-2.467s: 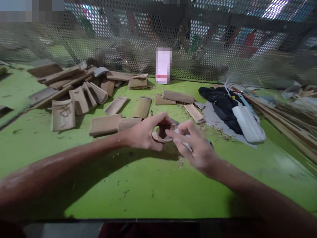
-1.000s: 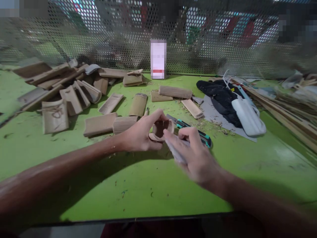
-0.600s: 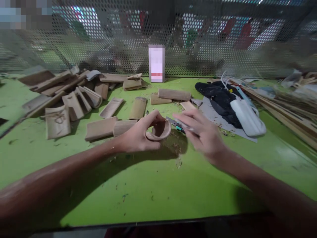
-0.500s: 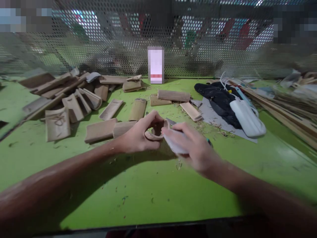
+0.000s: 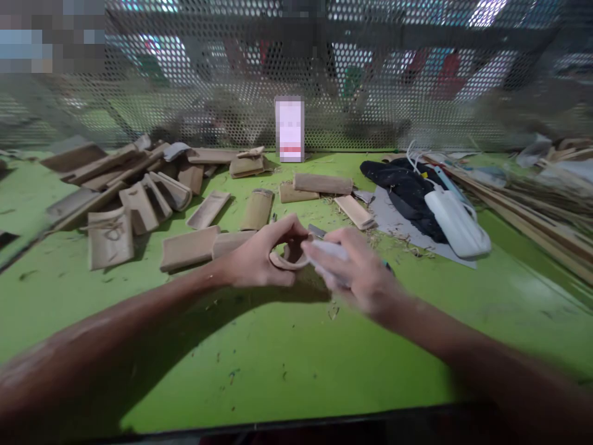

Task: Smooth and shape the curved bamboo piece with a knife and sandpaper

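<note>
My left hand [image 5: 259, 253] is wrapped around a curved bamboo piece [image 5: 288, 262], its open rim turned toward me. My right hand [image 5: 359, 266] is closed on a whitish folded sheet or pad [image 5: 331, 256], pressed near the right edge of that piece; it is blurred, and its exact kind cannot be made out. Beyond the hands a small grey flat thing [image 5: 317, 230] is partly visible. A teal and dark object [image 5: 388, 267] shows only in part behind my right hand. Close by the left hand lies a bamboo half-tube [image 5: 189, 248].
Bamboo pieces are heaped at the left [image 5: 111, 238]. Others lie mid-table, including a rounded piece [image 5: 323, 183]. At the right are a black cloth [image 5: 403, 194], a white power strip [image 5: 458, 222] and long bamboo strips [image 5: 532, 219]. A phone [image 5: 290, 130] leans on the perforated metal screen [image 5: 185, 93].
The view has tilted slightly, so the scene sits a little lower. My right hand with the whitish sheet has shifted slightly against the bamboo rim; both hands keep their hold.
</note>
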`<state>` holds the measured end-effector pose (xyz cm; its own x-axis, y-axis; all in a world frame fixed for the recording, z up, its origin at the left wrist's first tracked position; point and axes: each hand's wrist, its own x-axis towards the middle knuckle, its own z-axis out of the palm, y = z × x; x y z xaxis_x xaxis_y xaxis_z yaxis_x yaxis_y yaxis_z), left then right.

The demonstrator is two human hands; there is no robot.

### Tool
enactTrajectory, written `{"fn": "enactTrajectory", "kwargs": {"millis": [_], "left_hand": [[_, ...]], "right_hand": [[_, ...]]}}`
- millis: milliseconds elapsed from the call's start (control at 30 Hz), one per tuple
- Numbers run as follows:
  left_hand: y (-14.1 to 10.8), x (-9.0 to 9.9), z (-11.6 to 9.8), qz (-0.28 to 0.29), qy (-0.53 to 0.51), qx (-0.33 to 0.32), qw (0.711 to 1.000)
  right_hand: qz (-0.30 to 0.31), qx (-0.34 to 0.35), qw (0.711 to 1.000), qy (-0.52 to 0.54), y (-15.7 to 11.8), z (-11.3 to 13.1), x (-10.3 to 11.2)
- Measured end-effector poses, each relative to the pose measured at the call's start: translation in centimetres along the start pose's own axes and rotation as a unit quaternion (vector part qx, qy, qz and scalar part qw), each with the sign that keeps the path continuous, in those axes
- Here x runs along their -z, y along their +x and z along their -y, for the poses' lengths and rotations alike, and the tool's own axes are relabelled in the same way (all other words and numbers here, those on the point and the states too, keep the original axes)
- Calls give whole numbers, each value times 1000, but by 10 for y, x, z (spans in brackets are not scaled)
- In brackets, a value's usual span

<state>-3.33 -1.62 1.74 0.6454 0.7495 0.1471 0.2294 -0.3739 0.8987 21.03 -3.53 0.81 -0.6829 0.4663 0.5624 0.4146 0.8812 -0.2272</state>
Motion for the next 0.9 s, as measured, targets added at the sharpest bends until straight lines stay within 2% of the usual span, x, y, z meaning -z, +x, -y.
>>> {"fn": "enactTrajectory", "kwargs": {"millis": [100, 233, 300, 367, 467, 600, 767, 833, 900], "left_hand": [[0, 2, 2, 20, 5, -4, 1000], [-1, 4, 4, 19, -16, -6, 1000], [-1, 4, 5, 20, -1, -4, 1000], [-1, 3, 5, 17, -1, -1, 1000], [-2, 2, 4, 13, -26, 0, 1000], [-3, -3, 2, -15, 2, -1, 1000], [-4, -10, 4, -60, 52, 8, 997], [-3, -11, 5, -60, 50, -4, 997], [-2, -12, 6, -63, 42, -12, 997]], "right_hand": [[13, 32, 999, 8, -1, -5, -1], [-20, -8, 1000, 18, -2, -6, -3], [-3, -4, 998, 61, -3, -5, -4], [-4, 6, 998, 58, -4, -2, -4], [-31, -26, 999, 36, -3, 5, -5], [-20, -82, 988, 130, 0, 20, -4], [-22, -99, 993, 57, 5, 31, -2], [-25, -125, 989, 76, 6, 34, -3], [-24, -120, 989, 84, 6, 34, -4]]}}
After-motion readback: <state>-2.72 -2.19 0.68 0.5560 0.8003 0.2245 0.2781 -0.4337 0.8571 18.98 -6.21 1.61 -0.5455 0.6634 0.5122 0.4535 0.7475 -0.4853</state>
